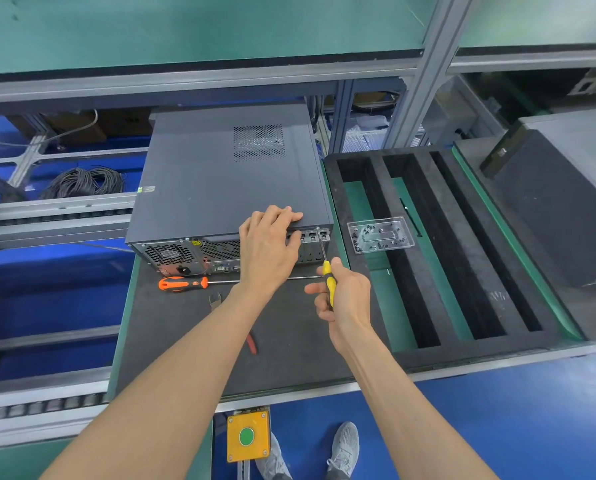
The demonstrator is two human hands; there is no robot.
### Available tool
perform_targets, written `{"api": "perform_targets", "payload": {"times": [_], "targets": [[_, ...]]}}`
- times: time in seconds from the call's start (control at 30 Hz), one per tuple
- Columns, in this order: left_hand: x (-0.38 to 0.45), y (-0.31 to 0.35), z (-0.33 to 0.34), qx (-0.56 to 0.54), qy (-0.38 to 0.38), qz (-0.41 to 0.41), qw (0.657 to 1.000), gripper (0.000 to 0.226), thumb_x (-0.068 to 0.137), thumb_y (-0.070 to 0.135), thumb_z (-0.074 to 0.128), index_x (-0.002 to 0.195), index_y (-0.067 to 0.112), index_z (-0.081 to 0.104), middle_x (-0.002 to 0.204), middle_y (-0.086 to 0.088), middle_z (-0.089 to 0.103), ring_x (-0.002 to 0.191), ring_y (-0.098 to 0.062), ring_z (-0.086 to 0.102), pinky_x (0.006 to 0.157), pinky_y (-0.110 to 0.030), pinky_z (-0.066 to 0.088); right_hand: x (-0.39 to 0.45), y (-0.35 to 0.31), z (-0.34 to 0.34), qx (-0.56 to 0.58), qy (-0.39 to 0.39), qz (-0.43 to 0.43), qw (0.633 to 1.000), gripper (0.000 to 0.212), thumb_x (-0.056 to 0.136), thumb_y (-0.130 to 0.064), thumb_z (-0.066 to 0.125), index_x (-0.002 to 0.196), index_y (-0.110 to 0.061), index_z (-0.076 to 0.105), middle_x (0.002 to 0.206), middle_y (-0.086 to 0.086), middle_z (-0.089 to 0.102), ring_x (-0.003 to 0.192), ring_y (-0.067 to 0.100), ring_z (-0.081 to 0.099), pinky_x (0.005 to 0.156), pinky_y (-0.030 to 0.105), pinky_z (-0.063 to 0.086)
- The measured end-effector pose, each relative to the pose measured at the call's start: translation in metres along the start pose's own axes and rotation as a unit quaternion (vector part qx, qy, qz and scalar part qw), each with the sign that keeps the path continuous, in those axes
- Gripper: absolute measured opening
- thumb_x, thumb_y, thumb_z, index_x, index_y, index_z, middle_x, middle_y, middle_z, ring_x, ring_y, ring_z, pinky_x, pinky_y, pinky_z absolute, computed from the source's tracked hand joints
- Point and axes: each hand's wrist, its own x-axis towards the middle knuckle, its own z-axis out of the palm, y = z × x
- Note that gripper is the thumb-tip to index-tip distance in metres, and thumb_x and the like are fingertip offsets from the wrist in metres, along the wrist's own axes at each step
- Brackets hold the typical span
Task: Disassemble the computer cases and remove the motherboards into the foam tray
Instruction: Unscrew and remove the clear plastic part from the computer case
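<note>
- Factory line, blue floor, aluminium frame racks; table point(192, 358) with a dark mat sits between conveyor rails.
- Computer case point(220, 181) lies flat at the far-centre of the table, rear panel facing near, cover not yet off.
- Left hand point(269, 244) rests on the near top edge of the case, fingers straight over the lid, thumb down on the rear panel, bracing it.
- Right hand point(341, 296) grips the yellow screwdriver point(327, 278), fingers curled round the handle; the tip sits at the near-right top corner of the rear panel, apparently on a cover screw.
- Foam tray point(469, 306) lies right of the case, long slots, no motherboard seen in them.
- Clear screw box point(379, 234) sits on the tray's far-left part, small dark screws inside.
- Orange screwdriver point(182, 284) lies on the mat just near the case; red-handled pliers point(251, 342) are partly hidden under the left forearm.
- Second case point(559, 202) stands far right, beyond the tray.
- Risk: the shaft meets the screw at a slant, so the tip could cam out and strip the head or scratch the panel.
- Risk: a freed screw could drop onto the mat or roll off the near edge if not caught.
- Risk: the case could slide away if the left hand eases off.
</note>
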Motion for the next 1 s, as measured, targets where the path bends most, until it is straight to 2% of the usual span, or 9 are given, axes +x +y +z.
{"api": "perform_targets", "payload": {"times": [0.13, 0.23, 0.33, 0.47, 0.57, 0.67, 0.77, 0.93, 1.0], "targets": [[-0.007, 0.021, -0.002, -0.03, 0.055, -0.039, 0.997, 0.006, 0.093, 0.021, 0.062, 0.095, 0.02, 0.068, 0.096, 0.003, 0.059, 0.09, -0.02, 0.052, 0.08, -0.037, 0.04, -0.001, -0.002, -0.001, -0.011, 0.007, -0.006, 1.0, 0.019, 0.097, -0.021, 0.061, 0.096, -0.002, 0.06, 0.061, 0.01, 0.066, 0.039, 0.013, 0.037, 0.036, 0.019, 0.024], [-0.007, 0.042, 0.001, -0.102, -0.005, -0.2, 0.974, 0.017, 0.094, 0.029, 0.056, 0.087, 0.022, 0.069, 0.087, 0.002, 0.069, 0.088, -0.022, 0.056, 0.074, -0.037, 0.043, -0.004, -0.004, 0.0, -0.017, -0.001, -0.024, 1.0, 0.021, 0.091, -0.014, 0.069, 0.104, -0.008, 0.053, 0.063, 0.01, 0.066, 0.04, 0.014, 0.039, 0.036, 0.02, 0.024], [0.001, 0.058, 0.001, -0.214, -0.063, -0.346, 0.911, 0.026, 0.088, 0.031, 0.057, 0.072, 0.018, 0.072, 0.079, -0.004, 0.072, 0.095, -0.029, 0.062, 0.077, -0.038, 0.049, -0.004, -0.003, 0.002, -0.021, -0.006, -0.023, 0.999, 0.02, 0.1, -0.025, 0.055, 0.099, -0.005, 0.059, 0.062, 0.012, 0.066, 0.039, 0.016, 0.037, 0.036, 0.019, 0.023], [0.012, 0.069, -0.003, -0.394, -0.048, -0.488, 0.777, 0.023, 0.08, 0.02, 0.066, 0.059, 0.012, 0.068, 0.065, -0.008, 0.073, 0.073, -0.027, 0.073, 0.053, -0.033, 0.055, -0.004, -0.002, 0.005, -0.045, 0.007, -0.028, 0.999, 0.033, 0.102, -0.023, 0.046, 0.08, -0.004, 0.062, 0.052, 0.005, 0.061, 0.038, 0.014, 0.038, 0.036, 0.019, 0.023], [0.015, 0.074, -0.002, -0.448, -0.039, -0.521, 0.726, 0.016, 0.084, 0.012, 0.071, 0.069, 0.006, 0.069, 0.066, -0.011, 0.074, 0.062, -0.025, 0.073, 0.061, -0.037, 0.062, -0.007, -0.002, 0.005, -0.053, 0.007, -0.045, 0.998, 0.02, 0.094, -0.019, 0.062, 0.078, -0.007, 0.058, 0.051, -0.001, 0.057, 0.04, 0.013, 0.037, 0.037, 0.02, 0.025], [0.017, 0.074, 0.0, -0.491, -0.016, -0.534, 0.688, 0.01, 0.087, 0.007, 0.073, 0.082, -0.001, 0.068, 0.072, -0.017, 0.074, 0.063, -0.027, 0.074, 0.059, -0.033, 0.062, -0.008, -0.001, 0.005, -0.05, 0.013, -0.046, 0.998, 0.017, 0.09, -0.018, 0.068, 0.091, -0.009, 0.054, 0.052, -0.003, 0.057, 0.039, 0.012, 0.039, 0.037, 0.02, 0.026], [0.015, 0.072, 0.002, -0.504, -0.041, -0.531, 0.68, 0.013, 0.089, 0.012, 0.072, 0.08, 0.003, 0.069, 0.07, -0.012, 0.075, 0.066, -0.024, 0.074, 0.052, -0.03, 0.055, -0.008, -0.003, 0.007, -0.056, 0.013, -0.043, 0.997, 0.022, 0.097, -0.031, 0.057, 0.087, -0.011, 0.058, 0.051, -0.001, 0.057, 0.038, 0.014, 0.039, 0.038, 0.021, 0.027], [0.014, 0.069, 0.004, -0.531, -0.044, -0.54, 0.651, 0.007, 0.089, 0.011, 0.071, 0.087, 0.005, 0.071, 0.071, -0.008, 0.076, 0.069, -0.02, 0.076, 0.052, -0.028, 0.054, -0.014, 0.001, 0.009, -0.073, 0.024, -0.047, 0.996, 0.031, 0.1, -0.022, 0.045, 0.076, -0.012, 0.062, 0.051, 0.003, 0.054, 0.039, 0.014, 0.038, 0.04, 0.021, 0.026], [0.013, 0.069, 0.004, -0.538, -0.044, -0.548, 0.639, 0.006, 0.087, 0.013, 0.07, 0.088, 0.006, 0.072, 0.073, -0.007, 0.076, 0.072, -0.02, 0.076, 0.044, -0.021, 0.043, -0.014, 0.003, 0.009, -0.075, 0.034, -0.052, 0.995, 0.032, 0.1, -0.021, 0.044, 0.075, -0.011, 0.061, 0.053, 0.003, 0.054, 0.04, 0.014, 0.038, 0.039, 0.021, 0.026]]}}
